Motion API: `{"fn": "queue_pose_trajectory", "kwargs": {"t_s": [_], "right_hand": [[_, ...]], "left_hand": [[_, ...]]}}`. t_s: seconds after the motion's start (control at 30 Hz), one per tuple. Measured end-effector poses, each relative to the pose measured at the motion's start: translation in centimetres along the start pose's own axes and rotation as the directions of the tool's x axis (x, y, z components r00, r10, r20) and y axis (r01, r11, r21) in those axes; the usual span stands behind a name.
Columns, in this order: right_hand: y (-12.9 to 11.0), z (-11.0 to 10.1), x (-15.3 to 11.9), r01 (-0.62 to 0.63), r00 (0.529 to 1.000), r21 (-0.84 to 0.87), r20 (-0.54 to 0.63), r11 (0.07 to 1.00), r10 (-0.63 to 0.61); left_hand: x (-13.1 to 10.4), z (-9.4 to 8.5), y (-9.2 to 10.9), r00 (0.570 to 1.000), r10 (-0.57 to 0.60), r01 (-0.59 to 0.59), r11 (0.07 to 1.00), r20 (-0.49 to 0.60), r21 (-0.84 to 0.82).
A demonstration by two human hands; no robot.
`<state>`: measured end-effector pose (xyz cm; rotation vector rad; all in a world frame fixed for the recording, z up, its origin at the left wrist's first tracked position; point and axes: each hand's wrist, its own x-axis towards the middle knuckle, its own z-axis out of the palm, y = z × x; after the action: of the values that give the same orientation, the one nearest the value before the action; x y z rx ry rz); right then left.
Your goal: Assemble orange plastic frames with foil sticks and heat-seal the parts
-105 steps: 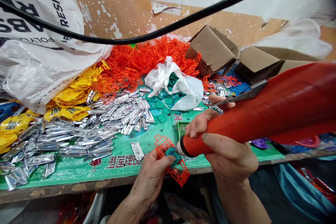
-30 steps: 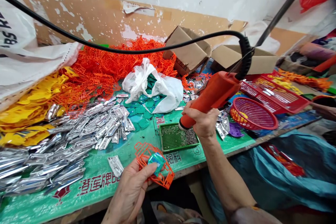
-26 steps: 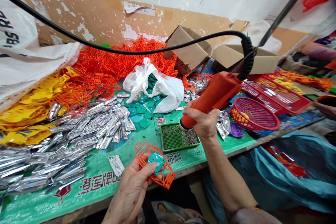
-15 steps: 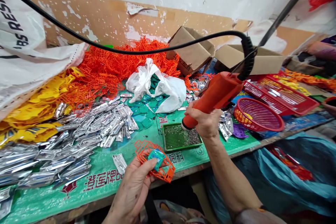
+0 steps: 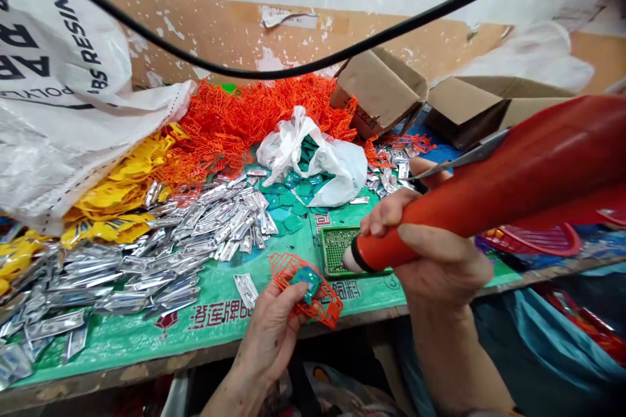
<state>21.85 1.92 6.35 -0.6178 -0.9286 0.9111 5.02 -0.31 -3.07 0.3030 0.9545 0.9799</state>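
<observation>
Between the thumb and fingers of my left hand (image 5: 274,329) is an orange plastic frame (image 5: 328,307), with a translucent teal plastic piece (image 5: 307,281) lying on it under the thumb. My right hand (image 5: 435,257) is wrapped round a red electric screwdriver (image 5: 469,202), tilted with its pale nose low and left. That nose is over the green screw tray (image 5: 335,267), whose right part is hidden behind the tool and hand. The tip of the bit cannot be made out. A single silver plate (image 5: 245,290) lies on the table just left of my left hand.
Silver plates (image 5: 186,241) are heaped at the left beside yellow parts (image 5: 122,176). Orange frames (image 5: 278,94) pile up behind a white plastic bag (image 5: 342,169) with teal pieces. Cardboard boxes (image 5: 381,91) stand at the back. A black cable (image 5: 254,73) hangs across the view.
The screwdriver has swung from steep to more slanted and come nearer the camera, its nose still at the screw tray. The view has shifted left. My left hand keeps its hold on the orange frame.
</observation>
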Motion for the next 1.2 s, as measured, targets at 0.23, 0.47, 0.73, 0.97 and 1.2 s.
{"fn": "queue_pose_trajectory", "kwargs": {"t_s": [0.23,0.47,0.73,0.97,1.2], "right_hand": [[0.8,1.2,-1.5,-0.079,0.997,0.073,0.030,0.994,0.077],[1.2,1.2,-1.5,-0.089,0.996,0.060,0.016,0.994,0.088],[1.4,0.9,-1.8,-0.087,0.995,0.072,0.046,0.994,0.084],[1.7,0.6,-1.8,-0.097,0.992,0.069,0.087,0.993,0.091],[2.1,0.4,-2.1,-0.117,0.986,0.012,0.123,0.993,0.114]], "left_hand": [[-0.2,-0.3,-0.2,1.000,0.004,-0.004,1.000,0.028,-0.005],[-0.1,-0.5,-0.3,1.000,-0.006,0.006,1.000,0.028,0.007],[-0.2,-0.2,-0.1,1.000,-0.010,0.010,1.000,0.024,-0.014],[-0.2,-0.3,0.0,0.999,-0.022,0.023,0.999,0.022,-0.040],[-0.2,-0.1,0.1,1.000,-0.010,0.010,1.000,-0.005,-0.030]]}}
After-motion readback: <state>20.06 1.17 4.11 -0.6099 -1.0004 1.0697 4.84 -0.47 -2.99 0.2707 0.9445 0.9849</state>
